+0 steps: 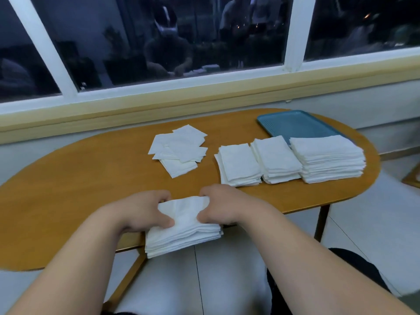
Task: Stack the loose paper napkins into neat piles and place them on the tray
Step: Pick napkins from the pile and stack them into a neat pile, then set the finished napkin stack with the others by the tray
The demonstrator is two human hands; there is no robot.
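White napkins (184, 226), a blue-teal tray (295, 123) with a dotted patch, an orange-brown wooden table (79, 178).

A long brown wooden table with round ends (68, 178) filled the middle of the frame. Behind it, across the top, stood a big dark window with white frame bars (295, 32), and a pale yellow ledge (204, 92) ran under it. A pale tiled floor (363, 223) showed at the lower right. A thin brown table leg (321, 223) stood there too.
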